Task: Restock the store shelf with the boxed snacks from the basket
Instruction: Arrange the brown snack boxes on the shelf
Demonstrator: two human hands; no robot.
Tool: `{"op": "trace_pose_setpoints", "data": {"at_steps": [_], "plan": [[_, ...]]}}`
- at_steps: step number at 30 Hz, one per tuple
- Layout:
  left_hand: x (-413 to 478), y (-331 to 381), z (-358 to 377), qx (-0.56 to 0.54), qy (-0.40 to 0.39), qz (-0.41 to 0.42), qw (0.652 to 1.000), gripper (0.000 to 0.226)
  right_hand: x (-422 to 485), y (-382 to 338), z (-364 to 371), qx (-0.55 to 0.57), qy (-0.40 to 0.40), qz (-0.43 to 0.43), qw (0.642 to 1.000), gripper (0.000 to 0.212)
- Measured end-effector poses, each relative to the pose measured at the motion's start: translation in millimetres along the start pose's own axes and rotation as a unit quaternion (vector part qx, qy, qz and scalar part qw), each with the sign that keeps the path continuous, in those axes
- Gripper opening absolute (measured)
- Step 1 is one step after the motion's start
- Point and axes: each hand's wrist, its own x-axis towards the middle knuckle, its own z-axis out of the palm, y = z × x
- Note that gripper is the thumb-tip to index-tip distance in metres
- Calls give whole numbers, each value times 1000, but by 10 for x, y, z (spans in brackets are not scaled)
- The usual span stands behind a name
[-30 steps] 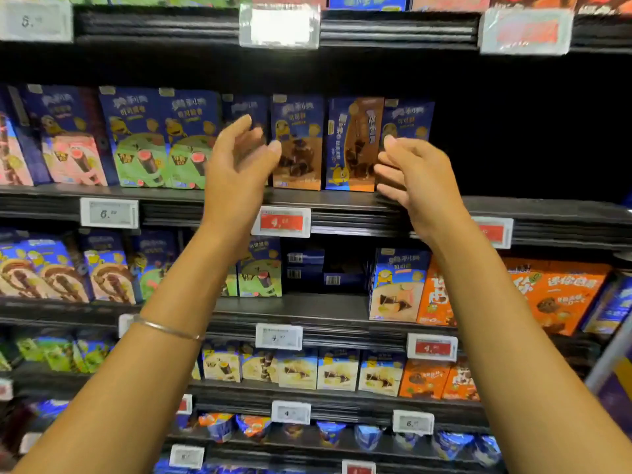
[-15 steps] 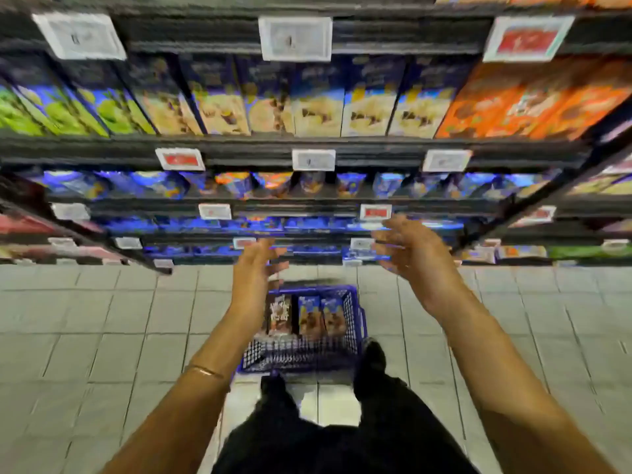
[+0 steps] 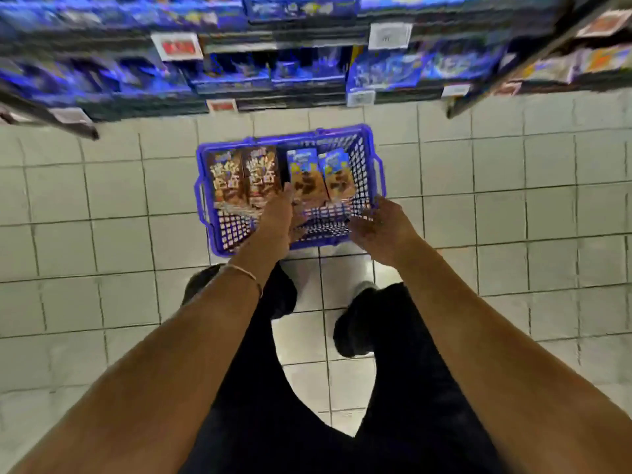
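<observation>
A blue plastic basket (image 3: pixel 371 172) stands on the tiled floor in front of my feet. Inside lie two brown snack boxes (image 3: pixel 241 177) on the left and two blue snack boxes (image 3: pixel 319 176) on the right. My left hand (image 3: pixel 278 217) reaches into the basket, its fingertips over the near ends of a brown box and a blue box; it holds nothing. My right hand (image 3: pixel 383 225) hovers over the basket's near right corner with fingers spread, empty. The image is blurred by motion.
The lowest store shelves (image 3: pixel 273 77) run across the top, stocked with blue packages and price tags. A second shelf unit (image 3: pixel 533 73) angles in at the upper right. White floor tiles (image 3: pixel 102 217) surround the basket. My dark trousers and shoes (image 3: pixel 355 323) stand just behind it.
Both hands have dropped from the upper shelf down to the basket on the floor. My view has swung from the shelves to the floor and moved closer to the basket.
</observation>
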Motion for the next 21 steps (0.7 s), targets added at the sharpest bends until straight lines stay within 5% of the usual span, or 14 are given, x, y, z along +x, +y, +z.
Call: {"op": "trace_pose_setpoints", "data": {"at_steps": [3, 7, 13, 21], "plan": [[783, -322, 89, -91, 10, -38, 995, 38, 907, 128, 21, -7, -2, -2, 1000, 31], [1726, -604, 176, -151, 8, -87, 985, 60, 1976, 271, -6, 42, 19, 28, 999, 27], [2733, -956, 300, -343, -119, -59, 930, 63, 3084, 532, -46, 98, -80, 69, 990, 55], [3209, -1151, 443, -356, -132, 29, 925, 63, 3638, 604, -91, 75, -67, 9, 995, 55]]}}
